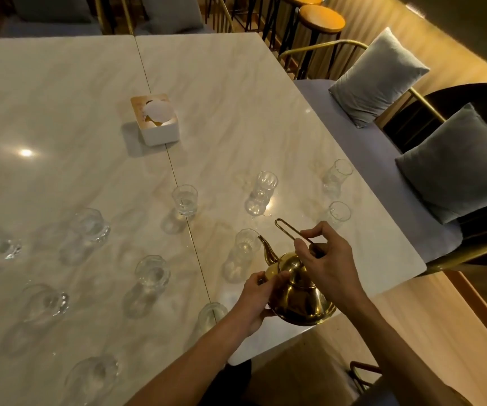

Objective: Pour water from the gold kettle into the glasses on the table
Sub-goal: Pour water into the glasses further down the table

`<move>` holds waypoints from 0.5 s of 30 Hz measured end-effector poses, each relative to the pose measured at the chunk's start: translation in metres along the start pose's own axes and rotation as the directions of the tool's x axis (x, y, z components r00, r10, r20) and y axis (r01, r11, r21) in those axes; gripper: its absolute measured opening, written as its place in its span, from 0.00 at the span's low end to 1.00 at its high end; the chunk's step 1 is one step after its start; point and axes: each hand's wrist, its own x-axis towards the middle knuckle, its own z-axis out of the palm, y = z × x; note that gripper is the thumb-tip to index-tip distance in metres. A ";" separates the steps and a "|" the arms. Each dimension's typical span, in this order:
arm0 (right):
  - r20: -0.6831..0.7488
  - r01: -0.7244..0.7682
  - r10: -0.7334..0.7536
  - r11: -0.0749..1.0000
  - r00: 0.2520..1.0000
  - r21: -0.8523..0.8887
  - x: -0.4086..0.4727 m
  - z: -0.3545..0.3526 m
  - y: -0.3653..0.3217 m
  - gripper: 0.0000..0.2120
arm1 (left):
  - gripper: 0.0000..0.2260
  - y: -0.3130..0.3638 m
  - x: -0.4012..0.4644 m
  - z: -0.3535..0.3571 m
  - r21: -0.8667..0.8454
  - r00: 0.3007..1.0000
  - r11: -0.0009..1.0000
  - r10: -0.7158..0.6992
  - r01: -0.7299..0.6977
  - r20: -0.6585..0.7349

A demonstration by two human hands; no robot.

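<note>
Rounded polished-brass kettle [298,291], ribbed glass [246,243]

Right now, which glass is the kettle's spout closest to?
The glass just left of the kettle, its rim right at the spout tip; every other glass stands farther away.

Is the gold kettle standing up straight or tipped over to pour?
Tipped. The gold kettle leans forward with its spout at the rim of a glass; the right hand holds its handle.
</note>
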 end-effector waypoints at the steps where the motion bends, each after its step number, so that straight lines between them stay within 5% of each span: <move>1: 0.010 -0.004 0.004 1.000 1.000 -0.003 0.003 0.001 -0.001 0.05 | 0.29 0.001 0.001 0.000 -0.004 1.000 1.000 -0.013 0.013 -0.001; 15: 0.083 -0.069 0.081 0.987 0.993 -0.143 0.035 0.012 -0.007 0.06 | 0.21 0.009 0.003 -0.001 -0.094 0.995 0.991 -0.088 0.093 0.056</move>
